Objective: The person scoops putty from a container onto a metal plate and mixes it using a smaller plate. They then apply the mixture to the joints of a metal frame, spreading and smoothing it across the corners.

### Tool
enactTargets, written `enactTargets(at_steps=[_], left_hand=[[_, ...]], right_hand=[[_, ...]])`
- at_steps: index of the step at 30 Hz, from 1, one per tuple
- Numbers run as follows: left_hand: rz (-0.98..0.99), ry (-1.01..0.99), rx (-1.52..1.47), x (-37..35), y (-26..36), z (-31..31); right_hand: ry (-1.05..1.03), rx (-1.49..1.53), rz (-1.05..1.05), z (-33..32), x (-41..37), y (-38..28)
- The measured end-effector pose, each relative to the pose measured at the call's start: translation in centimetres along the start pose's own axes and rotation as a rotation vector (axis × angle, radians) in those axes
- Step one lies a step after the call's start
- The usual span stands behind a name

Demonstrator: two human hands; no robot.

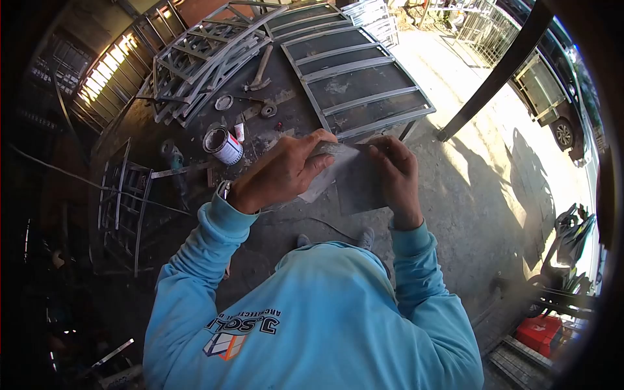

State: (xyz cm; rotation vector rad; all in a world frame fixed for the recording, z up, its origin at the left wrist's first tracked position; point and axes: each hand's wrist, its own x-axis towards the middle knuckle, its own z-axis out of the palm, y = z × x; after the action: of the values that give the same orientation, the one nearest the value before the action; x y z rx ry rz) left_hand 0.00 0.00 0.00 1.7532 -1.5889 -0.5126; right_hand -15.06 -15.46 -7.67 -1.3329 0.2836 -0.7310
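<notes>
Both hands are raised in front of my chest around a thin grey sheet that looks like sandpaper (361, 185). One part of it is pale and the other dark, with a crease or edge between them. My left hand (286, 168) pinches the pale part between thumb and fingers near its top corner. My right hand (398, 174) is closed on the dark part's upper right edge. An open can (223, 145) with a labelled side stands on the worktable beyond my left hand, with a small white tube (240, 132) beside it.
A hammer (261, 68) and a round lid (223, 103) lie on the worktable near stacked metal frames (195, 62). A large barred metal frame (357, 71) extends to the right. A dark post (494, 71) rises at right; a cable (325, 224) crosses the floor by my shoes.
</notes>
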Motion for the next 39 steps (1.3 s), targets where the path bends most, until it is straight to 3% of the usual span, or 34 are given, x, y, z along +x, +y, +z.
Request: enactTargets(at_steps=[3,5,6,8,9,11,13,15,17,21,23,25,26,28,29,31,33,35,36,37,38,39], left_hand=[[0.215,-0.017,0.086,-0.9,-1.8,3.6],[0.091,-0.293,0.186,-2.9,-2.4,5.6],[0.094,-0.31,0.196,-3.4,-2.1,4.8],[-0.021,0.197,-0.156,-3.6,-1.7,2.6],[-0.006,0.208,-0.158,-3.1,-2.0,2.4],[-0.172,0.462,-0.495,-2.9,-3.4,2.3],[-0.195,0.447,-0.377,-2.8,-4.9,2.3],[-0.588,0.499,-1.16,-1.8,-4.5,3.1],[-0.566,0.471,-1.093,-1.6,-4.2,3.2],[-0.551,0.444,-1.321,-1.5,-4.0,4.0],[-0.549,0.48,-1.404,-1.4,-4.1,4.3],[-0.316,0.624,-0.738,-1.2,-3.6,4.0],[-0.328,0.636,-0.737,-1.3,-3.9,4.1],[-0.246,0.656,-0.234,-1.1,-4.8,4.9],[-0.246,0.652,-0.231,-0.6,-5.0,5.6],[-0.216,0.67,-0.175,0.1,-4.7,7.2],[-0.329,0.55,-0.191,0.0,-3.6,7.2],[-0.445,0.435,-0.212,0.0,-2.7,8.1],[-0.343,0.413,-0.25,0.1,-2.2,9.3],[-0.235,0.391,-0.282,0.2,-1.7,10.2],[-0.238,0.431,-0.22,0.3,-1.0,10.4],[-0.251,0.445,-0.219,0.2,-1.1,10.4]], right_hand=[[0.074,0.005,-0.067,-0.8,2.7,-0.7],[0.321,-0.114,-0.181,-1.5,3.5,-1.5],[0.32,-0.153,-0.203,-1.8,3.4,-1.6],[0.347,-0.148,-0.224,-2.9,3.4,0.3],[0.339,-0.14,-0.234,-2.9,3.5,0.2],[0.315,-0.096,-0.236,-2.2,2.7,0.3],[0.354,-0.008,-0.392,-0.1,1.2,-0.5],[-0.01,-0.505,-0.883,0.5,0.1,-0.9],[-0.258,-0.612,-1.045,1.7,-2.0,-1.3],[-0.333,-0.657,-0.917,0.0,-1.9,1.6],[-0.228,-0.713,-0.596,-2.8,-0.8,4.8],[-0.127,-0.684,-0.554,-3.5,-1.0,4.5],[-0.133,-0.694,-0.636,-3.3,-1.5,2.7],[-0.185,-0.674,-0.705,-2.6,-3.1,0.7],[-0.181,-0.672,-0.704,-2.4,-3.1,0.7],[-0.424,-0.657,-0.582,-2.2,-3.4,0.8],[-0.411,-0.583,-0.558,-3.0,-1.9,2.9],[-0.239,-0.608,-0.601,-3.8,0.4,4.2],[-0.254,-0.602,-0.59,-4.4,1.2,4.5],[-0.244,-0.548,-0.425,-5.2,2.2,4.8],[-0.232,-0.494,-0.263,-6.0,2.7,5.0],[-0.25,-0.488,-0.259,-6.8,2.7,4.1]])
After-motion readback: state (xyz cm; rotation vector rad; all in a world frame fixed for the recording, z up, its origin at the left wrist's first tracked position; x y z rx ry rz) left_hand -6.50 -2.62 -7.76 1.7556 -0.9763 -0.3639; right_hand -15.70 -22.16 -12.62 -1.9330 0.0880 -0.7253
